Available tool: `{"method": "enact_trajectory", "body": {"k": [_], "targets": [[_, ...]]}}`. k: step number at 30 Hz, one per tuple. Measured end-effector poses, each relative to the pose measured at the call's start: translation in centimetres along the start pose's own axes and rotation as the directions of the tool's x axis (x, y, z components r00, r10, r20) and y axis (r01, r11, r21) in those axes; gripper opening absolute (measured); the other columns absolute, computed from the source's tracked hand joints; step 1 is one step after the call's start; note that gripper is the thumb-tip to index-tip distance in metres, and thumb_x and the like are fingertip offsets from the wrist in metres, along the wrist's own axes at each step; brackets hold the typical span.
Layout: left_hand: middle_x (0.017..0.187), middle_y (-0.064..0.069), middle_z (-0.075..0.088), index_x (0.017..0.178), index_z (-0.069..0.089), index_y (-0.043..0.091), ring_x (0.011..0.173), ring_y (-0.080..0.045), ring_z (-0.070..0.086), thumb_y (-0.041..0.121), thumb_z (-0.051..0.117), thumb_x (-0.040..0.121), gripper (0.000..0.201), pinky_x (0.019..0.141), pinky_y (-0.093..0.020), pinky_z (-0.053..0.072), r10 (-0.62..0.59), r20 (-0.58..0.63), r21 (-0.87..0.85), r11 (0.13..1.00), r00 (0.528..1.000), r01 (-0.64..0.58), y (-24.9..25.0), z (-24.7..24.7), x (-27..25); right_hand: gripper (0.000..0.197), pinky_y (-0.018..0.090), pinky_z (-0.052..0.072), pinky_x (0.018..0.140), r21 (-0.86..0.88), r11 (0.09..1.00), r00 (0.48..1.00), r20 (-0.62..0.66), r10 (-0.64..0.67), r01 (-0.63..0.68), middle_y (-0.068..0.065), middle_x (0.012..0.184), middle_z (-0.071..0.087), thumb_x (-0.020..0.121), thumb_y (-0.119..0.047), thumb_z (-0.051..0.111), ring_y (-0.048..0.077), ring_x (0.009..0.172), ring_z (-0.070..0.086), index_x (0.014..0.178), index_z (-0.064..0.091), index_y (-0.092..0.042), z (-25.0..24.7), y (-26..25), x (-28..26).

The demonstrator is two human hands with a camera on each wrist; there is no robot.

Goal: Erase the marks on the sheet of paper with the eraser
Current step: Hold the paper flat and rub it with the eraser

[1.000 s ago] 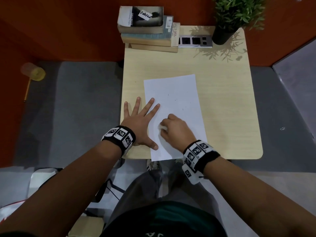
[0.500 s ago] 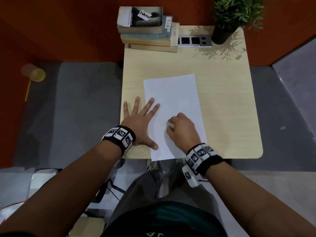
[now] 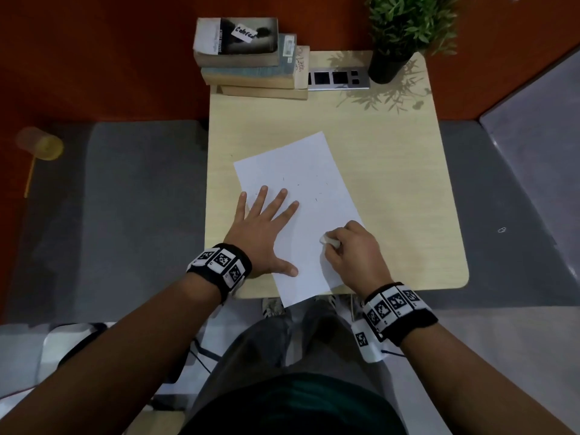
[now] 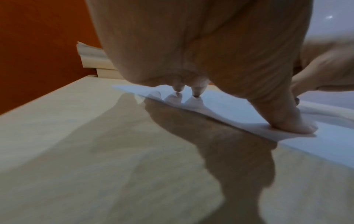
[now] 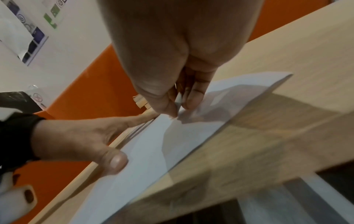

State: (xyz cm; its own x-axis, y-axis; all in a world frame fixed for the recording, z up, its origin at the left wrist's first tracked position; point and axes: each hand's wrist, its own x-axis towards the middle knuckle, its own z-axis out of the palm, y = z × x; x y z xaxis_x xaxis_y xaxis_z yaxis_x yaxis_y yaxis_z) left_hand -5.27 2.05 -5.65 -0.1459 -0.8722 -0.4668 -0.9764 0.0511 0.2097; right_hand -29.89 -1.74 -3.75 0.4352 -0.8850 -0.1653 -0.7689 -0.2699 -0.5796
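A white sheet of paper (image 3: pixel 301 196) lies tilted on the light wooden desk (image 3: pixel 392 183), its near corner hanging over the front edge. A few faint pencil marks (image 3: pixel 316 200) show near its middle. My left hand (image 3: pixel 266 227) lies flat with fingers spread, pressing the sheet's left side; its thumb (image 4: pixel 293 125) presses the paper (image 4: pixel 229 104) down. My right hand (image 3: pixel 351 249) pinches a small white eraser (image 3: pixel 329 240) against the sheet's near right part. In the right wrist view the eraser (image 5: pixel 179 97) sits between thumb and fingers, touching the paper (image 5: pixel 153 144).
A stack of books (image 3: pixel 251 61) stands at the desk's far left corner. Beside it lies a grey socket panel (image 3: pixel 337 79), then a potted plant (image 3: pixel 398 32) at the far right. A yellow cup (image 3: pixel 40 144) lies on the floor to the left.
The sheet has turned, its far end swinging left. My left hand has moved further onto the paper, and my right hand with the eraser has shifted right.
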Motion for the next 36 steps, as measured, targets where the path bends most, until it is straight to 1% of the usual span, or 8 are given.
{"method": "enact_trajectory", "body": {"k": [6,9,14,19,25,29,32,36], "targets": [[0.175,0.01,-0.037,0.167,-0.025,0.046,0.162,-0.03,-0.036,0.111,0.055,0.054,0.153,0.126,-0.069,-0.018,-0.02,0.014,-0.024,0.999,1.0,0.02,-0.3,0.7,0.2,0.014,0.039,0.054,0.07,-0.053,0.995,0.993,0.086,-0.081,0.085,0.001,0.093,0.057,0.09,-0.019,0.067,0.023,0.077,0.062,0.101,0.074,-0.013,0.5,-2.0,1.9],[0.175,0.011,-0.037,0.166,-0.027,0.047,0.161,-0.031,-0.036,0.112,0.053,0.053,0.153,0.125,-0.072,-0.019,-0.029,0.018,-0.015,0.999,0.999,0.029,-0.3,0.7,0.3,0.015,0.039,0.053,0.069,-0.041,0.999,1.0,0.024,-0.007,0.008,0.004,0.094,0.057,0.089,-0.019,0.066,0.025,0.077,0.061,0.099,0.071,-0.01,0.9,-2.2,3.2],[0.175,0.011,-0.038,0.165,-0.028,0.047,0.161,-0.031,-0.037,0.112,0.053,0.053,0.153,0.123,-0.075,-0.018,-0.043,0.024,-0.011,0.999,0.999,0.043,-0.1,0.7,0.3,0.014,0.035,0.049,0.063,-0.132,0.983,0.98,0.168,-0.106,0.129,0.003,0.093,0.055,0.089,-0.02,0.063,0.027,0.073,0.061,0.097,0.07,-0.011,1.8,-3.6,2.0],[0.173,0.011,-0.042,0.164,-0.032,0.047,0.159,-0.031,-0.04,0.111,0.057,0.051,0.157,0.121,-0.075,-0.021,-0.049,0.043,-0.003,0.999,0.998,0.05,0.0,0.5,0.3,0.013,0.034,0.051,0.066,-0.071,0.997,0.999,-0.031,0.039,-0.041,0.004,0.091,0.058,0.088,-0.016,0.066,0.025,0.074,0.061,0.096,0.073,-0.009,0.1,-1.4,4.1],[0.173,0.01,-0.042,0.163,-0.032,0.048,0.159,-0.032,-0.04,0.111,0.055,0.05,0.156,0.121,-0.078,-0.019,-0.055,0.048,-0.003,0.998,0.997,0.055,0.1,0.6,0.3,0.012,0.033,0.046,0.062,-0.122,0.987,0.985,0.148,-0.085,0.103,0.003,0.093,0.054,0.09,-0.019,0.064,0.027,0.072,0.06,0.096,0.069,-0.01,2.0,-3.7,1.8],[0.173,0.008,-0.041,0.162,-0.034,0.05,0.161,-0.035,-0.036,0.112,0.054,0.05,0.155,0.12,-0.078,-0.019,-0.063,0.042,0.017,0.998,0.997,0.063,0.2,0.1,0.1,0.014,0.032,0.049,0.067,-0.075,0.997,1.0,-0.005,0.004,-0.004,0.001,0.092,0.057,0.089,-0.02,0.066,0.021,0.075,0.06,0.097,0.073,-0.012,-0.6,-0.8,3.8],[0.176,0.001,-0.036,0.163,-0.033,0.046,0.163,-0.042,-0.027,0.114,0.048,0.053,0.153,0.121,-0.077,-0.019,-0.101,0.027,0.062,0.993,0.995,0.099,0.7,0.0,-0.3,0.012,0.029,0.045,0.066,-0.035,0.999,0.997,-0.067,0.031,-0.034,-0.003,0.088,0.056,0.088,-0.022,0.067,0.015,0.074,0.057,0.094,0.074,-0.015,-1.6,0.3,3.0],[0.182,-0.011,-0.01,0.172,-0.011,0.035,0.167,-0.038,-0.012,0.111,0.043,0.064,0.142,0.126,-0.07,-0.017,-0.145,-0.016,0.07,0.987,0.989,0.145,1.9,-0.3,-0.7,0.011,0.036,0.053,0.071,0.008,1.0,0.999,0.052,-0.002,0.002,-0.004,0.089,0.055,0.086,-0.02,0.069,0.016,0.078,0.061,0.096,0.074,-0.017,-0.4,-0.1,-0.4]]}}
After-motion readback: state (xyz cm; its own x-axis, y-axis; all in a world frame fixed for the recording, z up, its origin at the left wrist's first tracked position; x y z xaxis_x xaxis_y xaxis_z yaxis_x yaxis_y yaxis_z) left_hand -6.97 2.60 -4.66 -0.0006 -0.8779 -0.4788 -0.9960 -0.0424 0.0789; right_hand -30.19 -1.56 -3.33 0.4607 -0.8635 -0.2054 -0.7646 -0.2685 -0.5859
